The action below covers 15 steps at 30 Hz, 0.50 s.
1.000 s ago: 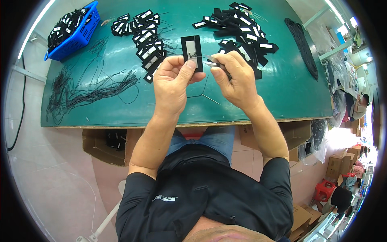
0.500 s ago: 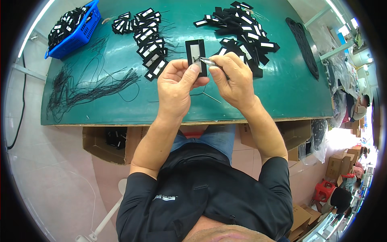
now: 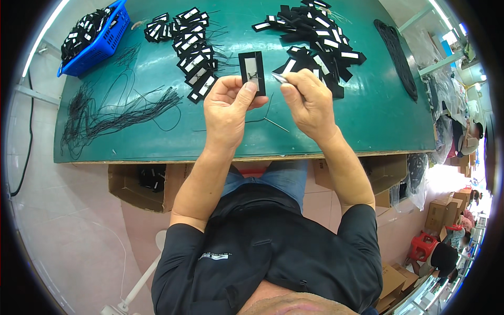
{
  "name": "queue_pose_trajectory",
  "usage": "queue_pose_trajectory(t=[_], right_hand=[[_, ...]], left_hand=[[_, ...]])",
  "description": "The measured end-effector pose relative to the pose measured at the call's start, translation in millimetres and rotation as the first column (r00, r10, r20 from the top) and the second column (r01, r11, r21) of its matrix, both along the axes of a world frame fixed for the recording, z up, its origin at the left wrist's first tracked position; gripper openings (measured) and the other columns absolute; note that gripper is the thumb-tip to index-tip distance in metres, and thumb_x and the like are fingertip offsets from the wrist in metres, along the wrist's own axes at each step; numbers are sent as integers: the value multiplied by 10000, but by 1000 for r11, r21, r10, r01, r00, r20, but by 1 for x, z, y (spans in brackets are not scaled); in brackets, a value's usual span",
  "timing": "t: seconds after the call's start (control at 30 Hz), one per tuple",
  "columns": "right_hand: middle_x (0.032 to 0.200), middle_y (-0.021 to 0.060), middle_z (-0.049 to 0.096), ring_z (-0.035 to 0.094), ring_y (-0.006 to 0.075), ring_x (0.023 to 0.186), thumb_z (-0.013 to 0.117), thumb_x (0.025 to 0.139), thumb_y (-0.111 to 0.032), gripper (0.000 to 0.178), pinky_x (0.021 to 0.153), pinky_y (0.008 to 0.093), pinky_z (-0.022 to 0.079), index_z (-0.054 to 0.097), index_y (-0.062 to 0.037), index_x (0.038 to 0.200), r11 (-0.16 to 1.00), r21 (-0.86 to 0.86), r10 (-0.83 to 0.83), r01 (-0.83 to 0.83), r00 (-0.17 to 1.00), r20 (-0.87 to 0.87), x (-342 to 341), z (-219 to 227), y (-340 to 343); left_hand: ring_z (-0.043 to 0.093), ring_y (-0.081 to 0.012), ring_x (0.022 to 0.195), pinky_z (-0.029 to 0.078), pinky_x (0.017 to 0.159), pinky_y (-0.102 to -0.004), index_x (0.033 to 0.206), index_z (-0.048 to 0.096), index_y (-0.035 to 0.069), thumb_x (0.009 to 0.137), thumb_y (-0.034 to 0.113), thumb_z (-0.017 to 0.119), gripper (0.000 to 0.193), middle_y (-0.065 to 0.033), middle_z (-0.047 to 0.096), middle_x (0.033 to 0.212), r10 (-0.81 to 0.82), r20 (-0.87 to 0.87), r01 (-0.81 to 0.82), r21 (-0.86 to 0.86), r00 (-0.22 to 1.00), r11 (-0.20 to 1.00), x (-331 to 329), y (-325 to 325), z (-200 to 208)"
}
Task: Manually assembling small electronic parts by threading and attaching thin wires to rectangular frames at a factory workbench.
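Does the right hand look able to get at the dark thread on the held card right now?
Probably yes: the right hand holds a pointed metal tool just beside the card, with nothing seen between them. The left hand grips the card's lower part but leaves the dark thread in view.

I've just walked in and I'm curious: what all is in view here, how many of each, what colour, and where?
Table: one, green, before the person
Held piece: one, black with pale panel, in left hand
Pointed metal tool: one, silvery, in right hand
Left group of pieces: many, black and white, left of centre
Right heap of pieces: many, black and white, right of centre
Basket: one, blue, far left, filled with similar pieces
Loose cords: many, black, left
Cord coil: one, black, right
Cardboard boxes: several, brown, below table and right
Stool: at least one, red, lower right
Shirt: one, black, worn
Left hand: one, bare, centre
Right hand: one, bare, right of centre
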State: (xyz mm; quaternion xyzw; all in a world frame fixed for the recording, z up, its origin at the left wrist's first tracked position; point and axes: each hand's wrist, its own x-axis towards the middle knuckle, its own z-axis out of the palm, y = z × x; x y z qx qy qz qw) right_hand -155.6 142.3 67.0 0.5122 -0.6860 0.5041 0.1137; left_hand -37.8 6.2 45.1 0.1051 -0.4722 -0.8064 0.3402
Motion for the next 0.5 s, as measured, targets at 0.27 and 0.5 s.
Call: queue_pose_trajectory(t=[0.27, 0.5], right_hand=[[850, 117, 624, 602, 252, 721, 684, 942, -127, 186, 656, 352, 491, 688, -3, 1080, 877, 366, -323, 312, 946, -33, -28, -66, 83], [1011, 113, 668, 648, 292, 926, 732, 888, -115, 212, 806, 390, 518, 704, -45, 1086, 691, 388, -458, 609, 785, -417, -43, -85, 128]], left_hand=[[670, -124, 892, 557, 819, -267, 1074, 668, 0, 950, 44, 730, 145, -59, 706, 1002, 228, 177, -68, -630, 957, 773, 17, -49, -44], [634, -75, 891, 510, 807, -225, 1065, 670, 12, 948, 48, 738, 140, -1, 693, 981, 183, 124, -132, -336, 975, 932, 45, -68, -72]])
